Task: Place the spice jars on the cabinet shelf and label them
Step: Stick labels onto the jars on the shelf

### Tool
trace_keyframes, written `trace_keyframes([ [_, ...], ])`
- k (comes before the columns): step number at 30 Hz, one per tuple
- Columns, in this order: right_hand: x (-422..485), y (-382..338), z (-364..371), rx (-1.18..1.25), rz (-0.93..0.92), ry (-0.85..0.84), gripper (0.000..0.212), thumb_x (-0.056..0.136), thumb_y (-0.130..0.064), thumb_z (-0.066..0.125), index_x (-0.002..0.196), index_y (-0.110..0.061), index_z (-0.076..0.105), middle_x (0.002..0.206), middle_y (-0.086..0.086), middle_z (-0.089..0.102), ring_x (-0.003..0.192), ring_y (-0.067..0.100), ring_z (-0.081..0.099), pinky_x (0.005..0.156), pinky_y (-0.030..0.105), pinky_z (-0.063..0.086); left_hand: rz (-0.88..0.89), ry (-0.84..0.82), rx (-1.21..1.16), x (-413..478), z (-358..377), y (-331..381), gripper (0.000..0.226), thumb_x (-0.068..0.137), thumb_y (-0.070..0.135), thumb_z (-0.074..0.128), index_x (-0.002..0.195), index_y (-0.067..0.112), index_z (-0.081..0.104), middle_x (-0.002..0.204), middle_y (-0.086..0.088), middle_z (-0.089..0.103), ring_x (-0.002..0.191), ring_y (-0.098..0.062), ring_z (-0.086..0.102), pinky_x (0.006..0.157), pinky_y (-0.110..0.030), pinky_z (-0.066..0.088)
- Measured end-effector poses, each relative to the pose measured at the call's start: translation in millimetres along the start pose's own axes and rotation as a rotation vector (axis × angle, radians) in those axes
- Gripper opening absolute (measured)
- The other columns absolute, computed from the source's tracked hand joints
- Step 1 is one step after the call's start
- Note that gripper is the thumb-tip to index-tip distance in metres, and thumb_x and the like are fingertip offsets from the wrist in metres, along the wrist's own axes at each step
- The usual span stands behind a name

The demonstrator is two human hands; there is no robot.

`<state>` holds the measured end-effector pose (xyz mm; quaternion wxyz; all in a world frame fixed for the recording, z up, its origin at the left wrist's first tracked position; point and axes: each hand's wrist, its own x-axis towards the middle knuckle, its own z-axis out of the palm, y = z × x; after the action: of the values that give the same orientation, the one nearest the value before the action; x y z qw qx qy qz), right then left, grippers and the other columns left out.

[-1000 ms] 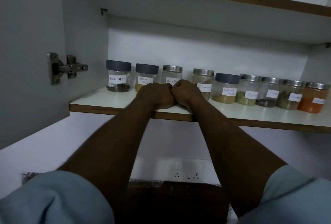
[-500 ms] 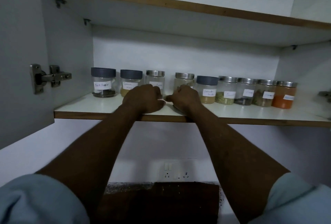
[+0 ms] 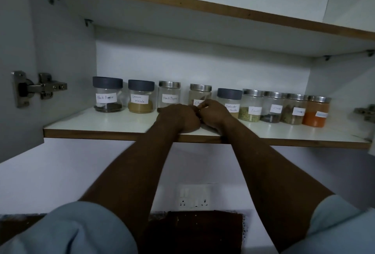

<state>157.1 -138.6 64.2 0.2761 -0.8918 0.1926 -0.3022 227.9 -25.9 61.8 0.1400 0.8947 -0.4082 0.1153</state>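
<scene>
**White label needing a firm press**

Both hands are touching in front of the steel-lidded jar (image 3: 199, 94), which is standing mid-row on the cabinet shelf (image 3: 101, 125). The left hand (image 3: 178, 118) is curling and the right hand (image 3: 216, 114) is reaching the paper label (image 3: 196, 102). I cannot tell either grip. Steadying the jar while smoothing outward is probably the best way.

Nine labelled spice jars (image 3: 108, 95) stand upright; rowed along the shelf (image 3: 101, 124).
</scene>
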Motion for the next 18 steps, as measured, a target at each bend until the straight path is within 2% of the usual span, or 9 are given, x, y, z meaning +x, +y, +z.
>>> trace_keyframes([
  [6, 2.4, -6.5, 4.4, 0.034, -0.007, -0.043, 0.019, 0.091, -0.021, 0.057, 0.099, -0.017, 0.074, 0.108, 0.005, 0.071, 0.102, 0.023, 0.065, 0.097, 0.045, 0.053, -0.039, -0.014, -0.007, 4.7, 0.3, -2.1, 0.06, 0.091, 0.052, 0.046, 0.148, 0.032, 0.046, 0.146, -0.006, 0.055, 0.133, -0.032, 0.051, 0.109, -0.057, 0.04],
  [10, 3.9, -5.3, 4.6, 0.039, -0.001, -0.056, 0.018, 0.093, -0.02, 0.055, 0.095, -0.02, 0.073, 0.104, 0.004, 0.07, 0.102, 0.023, 0.064, 0.097, 0.045, 0.053, -0.049, -0.022, 0.004, 7.7, 1.0, -2.1, 0.063, 0.092, 0.056, 0.043, 0.151, 0.033, 0.042, 0.15, -0.006, 0.051, 0.136, -0.033, 0.048, 0.111, -0.058, 0.037],
  [15, 9.9, -5.0, 5.9, 0.017, 0.016, -0.087, 0.029, 0.095, -0.03, 0.055, 0.114, -0.015, 0.072, 0.116, 0.007, 0.071, 0.105, 0.022, 0.065, 0.098, 0.043, 0.053, -0.072, -0.019, 0.02, 10.4, 4.5, -3.7, 0.065, 0.094, 0.062, 0.041, 0.152, 0.033, 0.04, 0.152, -0.006, 0.05, 0.137, -0.033, 0.046, 0.113, -0.058, 0.035],
  [18, 10.1, -2.0, 5.0, 0.057, 0.023, -0.088, 0.026, 0.092, -0.031, 0.059, 0.105, -0.014, 0.074, 0.108, 0.006, 0.073, 0.101, 0.023, 0.067, 0.097, 0.045, 0.054, -0.066, -0.011, 0.038, 10.4, 5.0, -2.9, 0.064, 0.093, 0.06, 0.043, 0.15, 0.033, 0.041, 0.15, -0.006, 0.051, 0.136, -0.033, 0.048, 0.111, -0.057, 0.037],
])
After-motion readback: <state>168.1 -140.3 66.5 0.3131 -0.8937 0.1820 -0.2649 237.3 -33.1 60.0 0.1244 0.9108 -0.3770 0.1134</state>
